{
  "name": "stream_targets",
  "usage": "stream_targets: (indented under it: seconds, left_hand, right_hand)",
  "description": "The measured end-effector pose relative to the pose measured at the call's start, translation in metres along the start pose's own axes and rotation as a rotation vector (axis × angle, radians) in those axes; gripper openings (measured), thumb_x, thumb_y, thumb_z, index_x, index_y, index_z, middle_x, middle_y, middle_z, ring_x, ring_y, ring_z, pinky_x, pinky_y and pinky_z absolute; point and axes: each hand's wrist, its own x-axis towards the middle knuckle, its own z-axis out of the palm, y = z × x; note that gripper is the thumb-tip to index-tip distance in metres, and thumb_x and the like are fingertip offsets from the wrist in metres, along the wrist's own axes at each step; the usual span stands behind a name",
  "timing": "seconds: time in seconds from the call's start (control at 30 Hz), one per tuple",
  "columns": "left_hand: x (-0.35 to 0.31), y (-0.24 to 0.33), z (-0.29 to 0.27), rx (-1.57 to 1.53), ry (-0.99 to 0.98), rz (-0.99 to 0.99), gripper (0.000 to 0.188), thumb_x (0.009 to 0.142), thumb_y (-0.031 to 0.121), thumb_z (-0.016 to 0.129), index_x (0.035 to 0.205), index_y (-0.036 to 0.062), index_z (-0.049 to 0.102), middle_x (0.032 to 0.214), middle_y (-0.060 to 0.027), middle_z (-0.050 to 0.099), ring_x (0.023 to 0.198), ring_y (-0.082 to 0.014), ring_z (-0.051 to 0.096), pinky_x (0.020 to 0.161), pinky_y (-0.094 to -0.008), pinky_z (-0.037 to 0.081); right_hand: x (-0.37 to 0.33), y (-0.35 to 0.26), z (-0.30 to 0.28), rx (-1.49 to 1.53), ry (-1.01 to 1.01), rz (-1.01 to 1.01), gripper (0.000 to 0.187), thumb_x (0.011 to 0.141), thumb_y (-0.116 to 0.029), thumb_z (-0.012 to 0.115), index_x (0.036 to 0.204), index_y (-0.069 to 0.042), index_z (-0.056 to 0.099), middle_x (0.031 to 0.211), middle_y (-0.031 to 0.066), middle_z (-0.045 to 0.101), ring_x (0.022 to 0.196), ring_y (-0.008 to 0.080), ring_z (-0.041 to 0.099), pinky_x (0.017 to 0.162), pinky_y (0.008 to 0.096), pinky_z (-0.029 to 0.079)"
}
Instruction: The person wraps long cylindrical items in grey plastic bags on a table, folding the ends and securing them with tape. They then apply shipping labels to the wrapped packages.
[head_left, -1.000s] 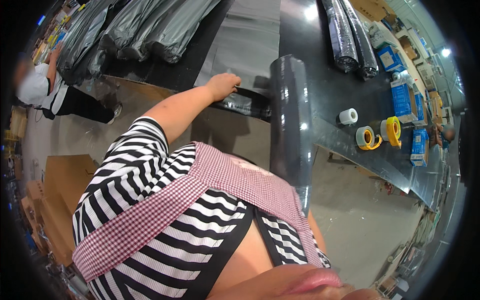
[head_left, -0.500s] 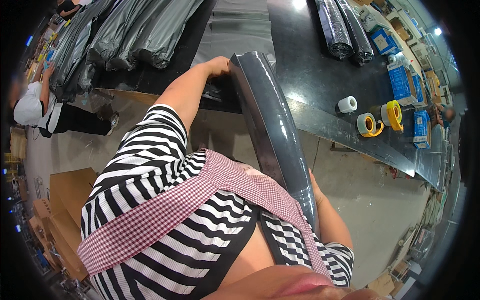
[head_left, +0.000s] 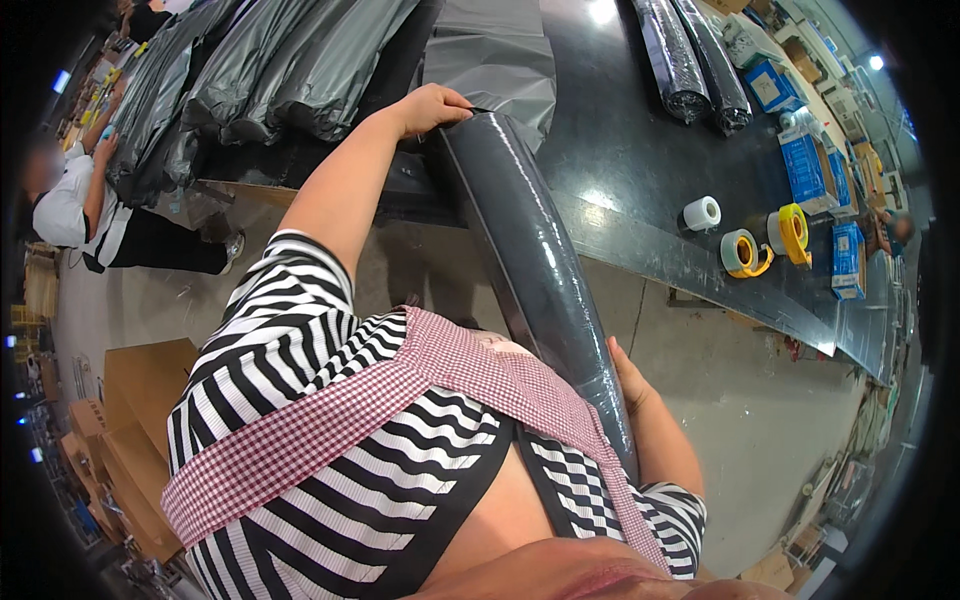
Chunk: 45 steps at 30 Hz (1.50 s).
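A thick black roll (head_left: 535, 235) in shiny clear film slants from the table edge down to my right side, against my body. Its far end meets a flat grey plastic bag (head_left: 490, 62) lying on the table. At that end my left hand (head_left: 432, 110) is closed, thumb and fingers pinched on what looks like the bag's edge; the fingertips are partly hidden. My right hand (head_left: 630, 378) supports the roll from its right side, lower down, fingers pointing up along it.
Grey wrapped bundles (head_left: 310, 75) lie at the table's far left; two film-wrapped rolls (head_left: 672, 65) at the back right. Tape rolls (head_left: 702, 213) and blue boxes (head_left: 805, 170) stand on the right. A co-worker (head_left: 85, 215) stands at left; a cardboard box (head_left: 150, 390) is on the floor.
My left hand has moved up and slightly left, from the roll's side to above its far end. The roll has turned, its film edge shifting left, and its far end sits slightly lower.
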Motion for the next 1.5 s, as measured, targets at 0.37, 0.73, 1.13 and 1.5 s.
stream_targets:
  seconds: [0.37,0.73,1.13,1.5]
  left_hand:
    - [-0.013,0.045,0.042,0.471,0.59,0.628,0.014,0.086,0.018,0.068,0.097,0.0163,0.077,0.087,-0.0051,0.063,0.082,-0.0284,0.064,0.071,-0.0373,0.052]
    - [0.011,-0.039,0.029,-0.509,0.984,0.224,0.082,0.087,0.052,0.073,0.144,0.0008,0.043,0.142,-0.0169,0.049,0.13,-0.0289,0.047,0.106,-0.0407,0.04]
    - [-0.021,-0.001,0.087,-1.041,0.392,-0.232,0.084,0.09,0.042,0.068,0.153,0.0069,0.024,0.145,-0.018,0.044,0.13,-0.0311,0.047,0.102,-0.0503,0.045]
    - [-0.062,0.021,0.068,-0.605,-0.217,-0.479,0.106,0.084,0.084,0.043,0.153,0.0034,0.032,0.16,-0.0196,0.028,0.149,-0.0417,0.019,0.115,-0.063,0.016]
  right_hand:
    - [0.031,-0.004,0.02,0.039,0.042,-0.032,0.071,0.099,-0.064,0.038,0.135,-0.006,0.057,0.119,0.0142,0.068,0.1,0.0241,0.068,0.087,0.0365,0.057]
    - [0.05,-0.007,0.021,0.135,-0.095,-0.117,0.072,0.098,-0.065,0.042,0.136,-0.005,0.056,0.126,0.0143,0.065,0.109,0.0268,0.065,0.097,0.04,0.053]
    - [0.059,-0.014,0.016,0.12,-0.092,-0.069,0.078,0.096,-0.067,0.043,0.14,-0.004,0.052,0.134,0.0179,0.06,0.117,0.0294,0.061,0.103,0.0415,0.049]
    - [0.067,-0.029,0.028,0.159,-0.04,-0.172,0.071,0.1,-0.063,0.039,0.137,-0.004,0.054,0.125,0.0174,0.065,0.109,0.0277,0.066,0.094,0.0408,0.055]
